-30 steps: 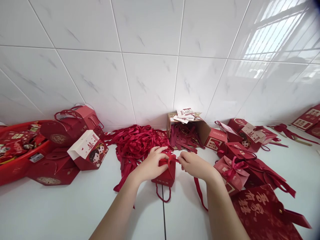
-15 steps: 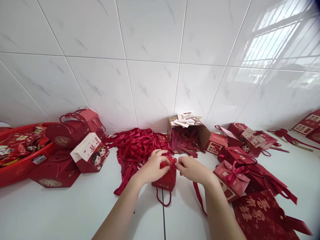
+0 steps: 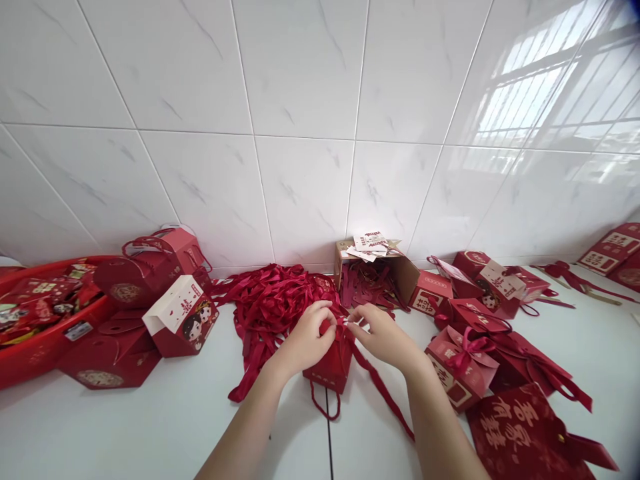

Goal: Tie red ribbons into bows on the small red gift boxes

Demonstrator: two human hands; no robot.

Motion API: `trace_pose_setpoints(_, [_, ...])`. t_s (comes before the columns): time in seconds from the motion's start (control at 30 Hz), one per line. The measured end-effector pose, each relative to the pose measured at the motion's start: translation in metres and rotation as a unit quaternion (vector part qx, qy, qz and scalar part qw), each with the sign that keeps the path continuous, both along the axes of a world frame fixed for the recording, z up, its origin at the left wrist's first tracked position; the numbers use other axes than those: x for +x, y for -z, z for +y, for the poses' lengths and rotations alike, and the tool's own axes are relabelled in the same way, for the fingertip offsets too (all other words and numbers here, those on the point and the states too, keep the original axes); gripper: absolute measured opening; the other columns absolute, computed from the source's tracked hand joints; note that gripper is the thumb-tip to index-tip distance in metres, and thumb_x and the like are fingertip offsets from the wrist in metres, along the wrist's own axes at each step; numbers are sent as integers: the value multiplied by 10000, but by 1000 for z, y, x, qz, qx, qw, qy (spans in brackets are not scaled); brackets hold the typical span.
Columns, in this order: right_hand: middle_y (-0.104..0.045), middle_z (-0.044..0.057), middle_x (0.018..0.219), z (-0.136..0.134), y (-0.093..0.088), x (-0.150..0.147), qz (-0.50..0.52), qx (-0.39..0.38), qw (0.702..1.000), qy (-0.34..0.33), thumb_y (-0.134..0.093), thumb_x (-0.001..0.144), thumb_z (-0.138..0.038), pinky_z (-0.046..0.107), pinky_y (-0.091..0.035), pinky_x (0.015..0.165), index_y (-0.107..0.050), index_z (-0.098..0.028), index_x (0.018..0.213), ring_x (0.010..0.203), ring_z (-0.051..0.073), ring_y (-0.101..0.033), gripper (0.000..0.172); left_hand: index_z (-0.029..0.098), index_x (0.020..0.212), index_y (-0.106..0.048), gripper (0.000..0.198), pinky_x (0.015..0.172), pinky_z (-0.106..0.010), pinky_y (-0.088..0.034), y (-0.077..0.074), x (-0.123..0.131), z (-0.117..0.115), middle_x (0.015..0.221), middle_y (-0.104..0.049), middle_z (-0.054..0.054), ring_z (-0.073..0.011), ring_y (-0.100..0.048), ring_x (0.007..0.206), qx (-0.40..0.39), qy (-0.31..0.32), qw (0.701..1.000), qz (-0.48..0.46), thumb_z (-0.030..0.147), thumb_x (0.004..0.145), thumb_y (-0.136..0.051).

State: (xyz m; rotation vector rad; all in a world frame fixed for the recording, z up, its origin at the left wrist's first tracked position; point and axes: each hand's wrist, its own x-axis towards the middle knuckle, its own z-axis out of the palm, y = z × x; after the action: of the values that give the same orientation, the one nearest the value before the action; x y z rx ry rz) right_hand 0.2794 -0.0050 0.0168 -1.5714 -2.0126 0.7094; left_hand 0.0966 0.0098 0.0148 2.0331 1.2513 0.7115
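A small red gift box (image 3: pixel 327 370) sits in front of me, its twisted cord handle (image 3: pixel 325 413) drooping toward me. My left hand (image 3: pixel 313 333) is closed at the top left of the box, with thumb and fingers pinched at a red ribbon. From the other side my right hand (image 3: pixel 377 330) pinches at the same spot, where a small pale bit shows at the fingertips. A long tail of the red ribbon (image 3: pixel 385 390) runs from the box top down beneath my right forearm. The exact grip on the ribbon is partly hidden.
Behind the box lies a heap of red ribbons (image 3: pixel 280 293). An open cardboard box (image 3: pixel 405 273) holds dark red strips, with cards (image 3: pixel 371 243) on top. Several gift boxes (image 3: pixel 463 367) crowd the right; others (image 3: pixel 183 313) stand left beside a red basin (image 3: pixel 55 347) of sweets.
Both hands stay at the box top while the fingers shift; my right fingers have opened out a little. The ribbon tail now stretches visibly from the box. The view has tilted slightly up.
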Motion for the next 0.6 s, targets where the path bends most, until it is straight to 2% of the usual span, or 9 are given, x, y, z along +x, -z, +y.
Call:
trace_pose_setpoints(0.1, [-608,87,1120,1,0,-3,57,41,997,-15,-476,895,-265,353,-430,908,-620,-203,1043,1074,215,-553,215,224,808,-504,157,1014,-402,-420,-2,0,0,1210,-556,-82,-240,-451,1277,20,-3,999,-37,263,915,-395])
trace_pose_setpoints(0.17, [-619,84,1119,2,0,-7,95,65,993,-31,-496,883,-256,359,-430,924,-638,-206,1010,1078,216,-560,197,233,825,-493,158,1010,-376,-420,-5,0,-3,1198,-559,-65,-222,-436,1288,34,-2,998,-58,285,932,-389])
trace_pose_setpoints(0.3, [-682,51,938,3,-4,-9,157,86,983,-43,-528,858,-231,316,-482,775,-645,-198,855,891,193,-621,121,249,888,-519,159,1073,-351,-353,-18,-3,-12,1325,-493,-33,-196,-408,1310,60,-8,995,-77,337,945,-400])
trace_pose_setpoints(0.4, [-685,36,837,-8,-17,-3,219,137,966,0,-551,864,-257,306,-491,736,-641,-195,856,799,179,-622,109,274,1034,-521,191,1032,-349,-394,-26,-12,-16,1298,-527,-35,-205,-477,1241,39,-34,998,-46,405,922,-439])
trace_pose_setpoints(0.47, [-681,38,842,-25,-30,3,297,197,933,42,-564,872,-261,310,-499,738,-641,-200,889,795,179,-627,100,293,1115,-523,292,948,-357,-452,-28,-21,-15,1269,-565,-35,-231,-538,1162,-6,-49,999,16,457,875,-498])
trace_pose_setpoints(0.5, [-680,39,863,-35,-37,7,345,230,908,61,-567,874,-248,315,-503,742,-643,-208,909,808,183,-632,93,297,1127,-538,332,890,-357,-478,-28,-27,-14,1241,-591,-37,-245,-571,1108,-34,-52,997,55,476,848,-524])
trace_pose_setpoints(0.57, [-668,43,907,-59,-49,15,431,323,834,120,-554,870,-199,333,-502,755,-650,-222,944,841,195,-633,123,280,1103,-582,361,759,-337,-502,-27,-36,-11,1118,-662,-47,-258,-629,969,-90,-46,987,121,493,813,-545])
trace_pose_setpoints(0.6, [-647,44,890,-71,-53,19,462,371,792,146,-544,860,-186,345,-497,753,-654,-220,891,821,199,-623,119,266,1080,-599,360,699,-318,-498,-26,-40,-9,1041,-688,-50,-252,-646,897,-111,-40,983,139,495,809,-539])
